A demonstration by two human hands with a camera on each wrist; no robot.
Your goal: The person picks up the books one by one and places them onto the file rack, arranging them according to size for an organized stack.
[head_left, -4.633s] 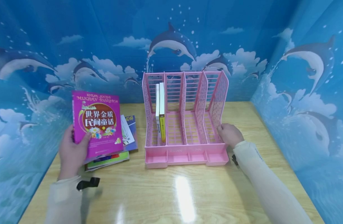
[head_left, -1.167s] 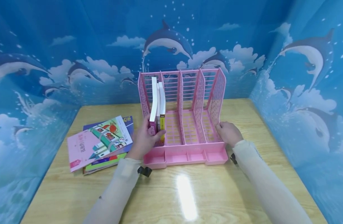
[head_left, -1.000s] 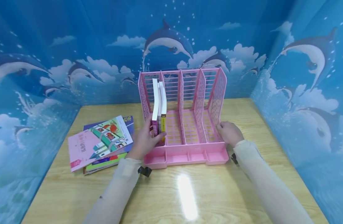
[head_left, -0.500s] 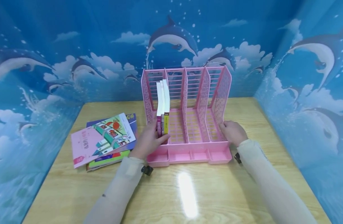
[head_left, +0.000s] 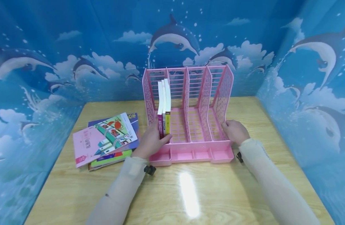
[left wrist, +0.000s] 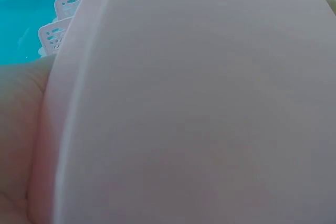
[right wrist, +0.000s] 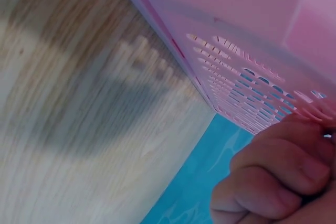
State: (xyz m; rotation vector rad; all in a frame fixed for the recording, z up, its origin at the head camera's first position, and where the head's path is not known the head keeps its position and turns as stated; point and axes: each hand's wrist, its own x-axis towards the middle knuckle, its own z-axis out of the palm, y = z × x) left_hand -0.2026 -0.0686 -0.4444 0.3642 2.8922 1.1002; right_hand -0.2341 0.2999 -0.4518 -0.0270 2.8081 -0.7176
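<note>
A pink bookshelf rack (head_left: pixel 200 146) with upright dividers and small front trays stands on the table. In its leftmost compartment, three books stand upright side by side: one with a magenta spine (head_left: pixel 160 126), a white-spined one (head_left: pixel 164 123) and one with a yellow spine (head_left: pixel 168 122). My left hand (head_left: pixel 151 142) grips these books low down, its fingers beside the magenta one and its thumb across the front by the yellow one. My right hand (head_left: pixel 236 132) holds the rack's right side wall (right wrist: pixel 241 85) with curled fingers. Pink plastic (left wrist: pixel 194 103) fills most of the left wrist view.
Left of the rack lies a loose pile of thin books, a pink-covered one (head_left: pixel 85 144) on top, with a purple-blue one (head_left: pixel 135 122) and a green one (head_left: pixel 111 159) beneath. The wooden table (head_left: pixel 223 187) meets a blue dolphin-print curtain (head_left: pixel 104 31) at the back and sides.
My left hand has carried the magenta book from the pile into the leftmost compartment, where it has gone lower and closer against the other two. The right hand keeps holding the rack.
</note>
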